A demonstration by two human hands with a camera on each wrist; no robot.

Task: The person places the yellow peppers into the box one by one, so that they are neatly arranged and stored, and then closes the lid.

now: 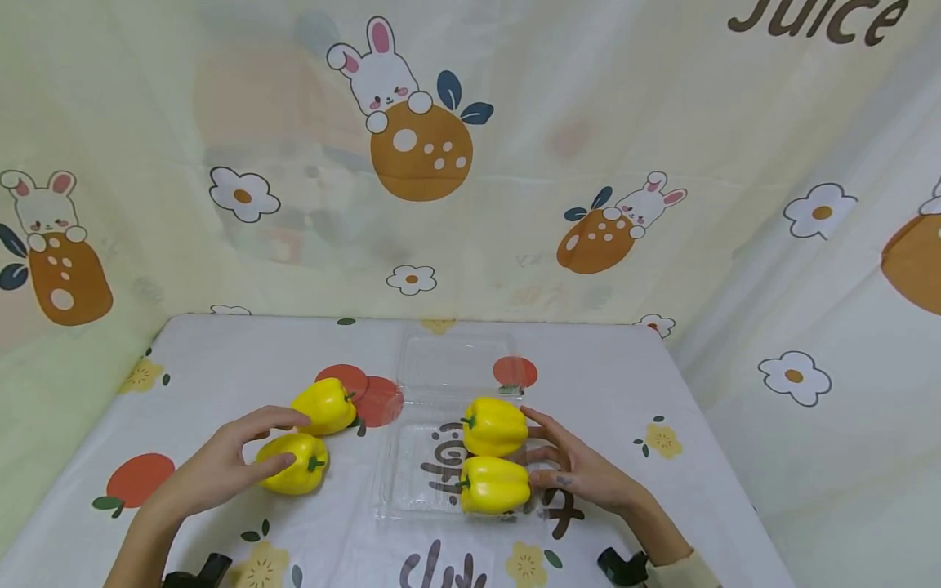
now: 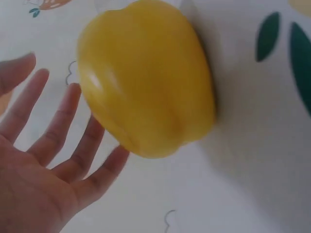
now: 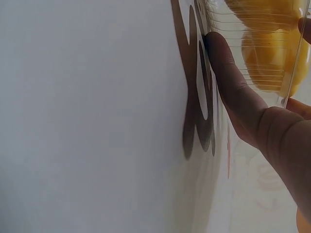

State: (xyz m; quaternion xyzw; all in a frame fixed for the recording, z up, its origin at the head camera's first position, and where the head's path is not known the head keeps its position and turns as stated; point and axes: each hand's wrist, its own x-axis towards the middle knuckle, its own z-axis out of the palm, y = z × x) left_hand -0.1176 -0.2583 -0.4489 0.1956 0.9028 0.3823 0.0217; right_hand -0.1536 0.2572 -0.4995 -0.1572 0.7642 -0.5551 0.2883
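Note:
My left hand (image 1: 228, 457) reaches over two yellow bell peppers on the table, the back one (image 1: 324, 406) and the front one (image 1: 296, 464). In the left wrist view, its loosely spread fingers (image 2: 56, 138) come up against one bell pepper (image 2: 148, 80) without curling round it. A clear plastic container (image 1: 419, 502) with its lid folded back holds two more yellow peppers on its right side, one (image 1: 496, 426) behind the other (image 1: 496, 485). Against that side rests my right hand (image 1: 581, 469). In the right wrist view, its thumb (image 3: 238, 90) lies straight along the ridged wall.
The clear lid (image 1: 456, 359) lies flat behind the container. A white printed cloth (image 1: 603, 392) covers the table. Patterned curtains (image 1: 515, 245) stand at the back and sides. Black wrist straps (image 1: 623, 566) show near the front edge.

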